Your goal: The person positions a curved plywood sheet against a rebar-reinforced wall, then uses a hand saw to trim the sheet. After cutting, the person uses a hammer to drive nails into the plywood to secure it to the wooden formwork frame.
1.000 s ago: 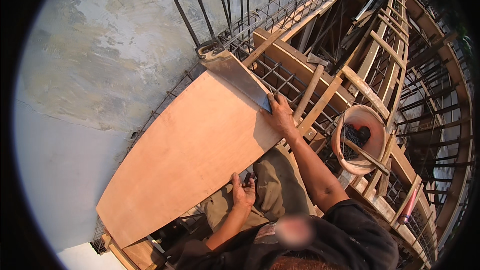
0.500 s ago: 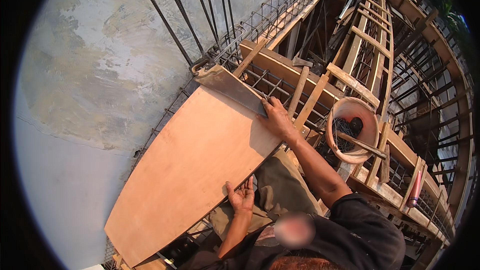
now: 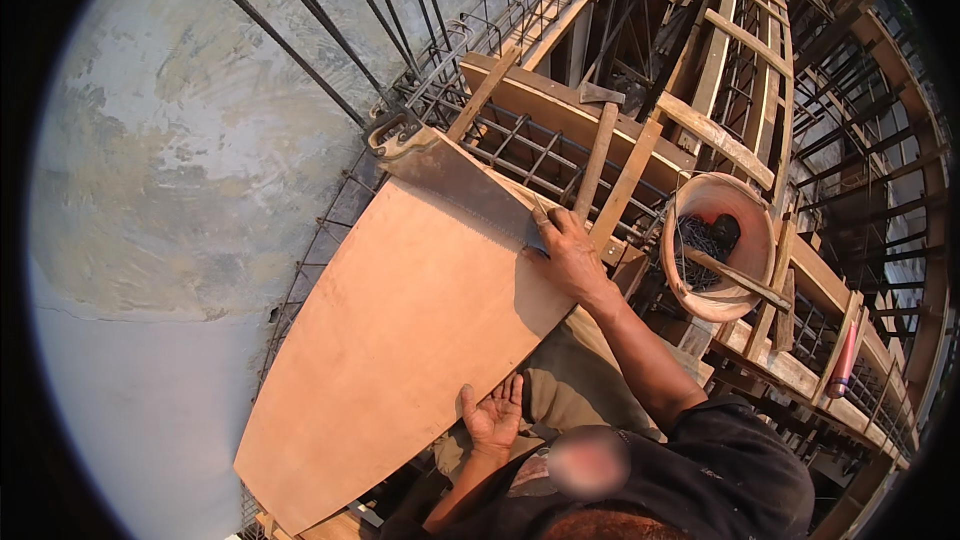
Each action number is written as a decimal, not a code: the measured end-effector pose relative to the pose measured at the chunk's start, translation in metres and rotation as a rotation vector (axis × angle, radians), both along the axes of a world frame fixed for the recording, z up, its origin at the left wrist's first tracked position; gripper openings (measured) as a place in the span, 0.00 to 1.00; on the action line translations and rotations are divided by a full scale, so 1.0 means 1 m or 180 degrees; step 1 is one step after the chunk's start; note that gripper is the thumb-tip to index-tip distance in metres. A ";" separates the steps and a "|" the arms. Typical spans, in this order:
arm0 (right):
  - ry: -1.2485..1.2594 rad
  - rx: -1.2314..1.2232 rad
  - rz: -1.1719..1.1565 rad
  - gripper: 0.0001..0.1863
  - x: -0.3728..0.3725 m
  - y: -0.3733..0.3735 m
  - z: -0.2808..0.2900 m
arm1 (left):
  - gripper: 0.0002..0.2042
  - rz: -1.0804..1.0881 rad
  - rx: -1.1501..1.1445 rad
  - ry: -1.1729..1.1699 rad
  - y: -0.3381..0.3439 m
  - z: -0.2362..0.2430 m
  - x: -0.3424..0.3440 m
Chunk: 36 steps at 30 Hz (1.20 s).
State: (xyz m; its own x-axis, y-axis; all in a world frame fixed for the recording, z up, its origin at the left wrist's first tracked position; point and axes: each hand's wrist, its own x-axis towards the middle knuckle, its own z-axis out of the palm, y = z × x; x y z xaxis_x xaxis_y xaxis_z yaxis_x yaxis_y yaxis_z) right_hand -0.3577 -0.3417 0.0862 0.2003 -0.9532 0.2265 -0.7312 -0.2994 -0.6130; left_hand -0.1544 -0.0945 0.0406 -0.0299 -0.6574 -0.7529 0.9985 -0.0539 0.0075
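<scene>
A large, smooth plywood sheet [image 3: 390, 340] lies slantwise before me. Across its far end rests a handsaw [image 3: 465, 183], its wooden handle at the upper left and its toothed blade pointing right. My right hand [image 3: 572, 255] is closed at the tip of that blade, fingers bent over it. Something thin shows by the index finger, too small to name. At the sheet's near edge is my left hand [image 3: 492, 422], palm up with fingers apart, thumb and fingertips close to the edge. Whether it bears the sheet's weight I cannot tell.
Beyond the saw a hammer [image 3: 600, 140] leans on timber formwork [image 3: 560, 105] and rebar. To the right sits an orange bucket [image 3: 770, 240] with dark nails or wire and a wooden-handled tool. Upright rebar rods [image 3: 315, 50] stand by the grey wall [image 3: 180, 140]. A pink bottle [image 3: 846, 360] is far right.
The whole view has shifted a little. The saw stays across the sheet's far end, with my right hand still at the blade tip. My left hand keeps its open pose at the near edge.
</scene>
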 end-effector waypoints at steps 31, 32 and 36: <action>0.0122 -0.0063 -0.0024 0.34 0.035 -0.030 -0.014 | 0.24 -0.2249 -0.1986 -0.8019 -0.299 0.025 0.007; 0.0074 -0.0064 -0.0014 0.34 0.036 -0.031 -0.012 | 0.24 -0.2253 -0.2007 -0.8017 -0.298 0.025 0.008; -0.0008 -0.0253 -0.0013 0.30 0.037 -0.040 -0.013 | 0.23 -0.2122 -0.1949 -0.7917 -0.304 0.025 0.007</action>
